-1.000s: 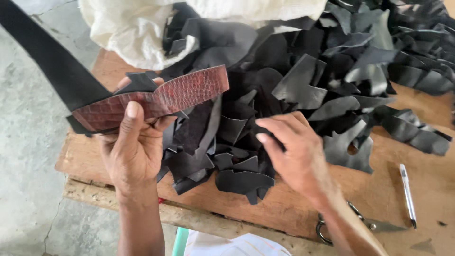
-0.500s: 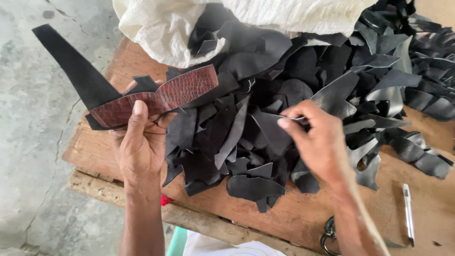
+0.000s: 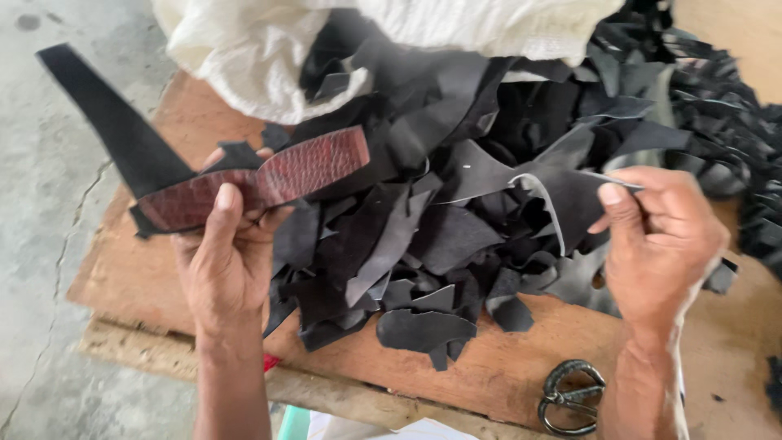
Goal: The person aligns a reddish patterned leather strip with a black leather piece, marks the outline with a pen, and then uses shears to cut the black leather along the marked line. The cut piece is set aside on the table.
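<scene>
Two strips (image 3: 244,181), reddish and black, are pinched in the left hand (image 3: 228,261); the right hand (image 3: 660,240) pinches another black scrap (image 3: 562,195) above the still-large pile (image 3: 456,204).

A reddish-brown strip of crocodile-textured leather (image 3: 252,181) lies nearly level, tilted up to the right, stacked with a long black leather strip (image 3: 114,122) that angles up and away to the left. To the right, a thin, curling black leather scrap (image 3: 562,191) is lifted by its edge above the heap of black offcuts (image 3: 423,244) on the wooden desk (image 3: 505,367).
</scene>
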Demonstrator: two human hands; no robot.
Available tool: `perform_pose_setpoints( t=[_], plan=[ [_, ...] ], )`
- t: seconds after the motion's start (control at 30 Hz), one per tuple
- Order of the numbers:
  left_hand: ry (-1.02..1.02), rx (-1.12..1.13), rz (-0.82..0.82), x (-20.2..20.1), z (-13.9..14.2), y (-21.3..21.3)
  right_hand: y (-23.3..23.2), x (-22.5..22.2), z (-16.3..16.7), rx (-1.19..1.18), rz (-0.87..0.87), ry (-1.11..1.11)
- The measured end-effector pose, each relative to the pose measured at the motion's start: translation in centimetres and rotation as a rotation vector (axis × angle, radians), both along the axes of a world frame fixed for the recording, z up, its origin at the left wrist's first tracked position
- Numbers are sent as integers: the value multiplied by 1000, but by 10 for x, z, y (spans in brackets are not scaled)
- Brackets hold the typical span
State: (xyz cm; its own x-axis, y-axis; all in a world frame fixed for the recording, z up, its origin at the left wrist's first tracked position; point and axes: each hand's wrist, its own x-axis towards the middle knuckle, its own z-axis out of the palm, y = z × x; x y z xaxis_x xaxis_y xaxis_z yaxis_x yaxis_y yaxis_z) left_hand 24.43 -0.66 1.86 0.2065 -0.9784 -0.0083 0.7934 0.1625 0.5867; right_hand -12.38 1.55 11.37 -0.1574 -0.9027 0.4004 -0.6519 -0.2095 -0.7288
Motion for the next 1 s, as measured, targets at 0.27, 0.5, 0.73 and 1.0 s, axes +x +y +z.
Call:
perform_pose_setpoints(
  t=[0.27,0.5,0.73,1.0],
  plan=[
    [-14,-39,-150,-19,12,4,23,-12,31,19,-197,-193],
    [-87,-19,-247,-45,28,5,40,-41,38,420,-50,-429],
    [-68,-24,-354,-70,43,6,73,-56,53,-38,44,-714],
    [-74,-73,-466,-93,48,9,69,-57,44,129,-101,-524]
  ],
)
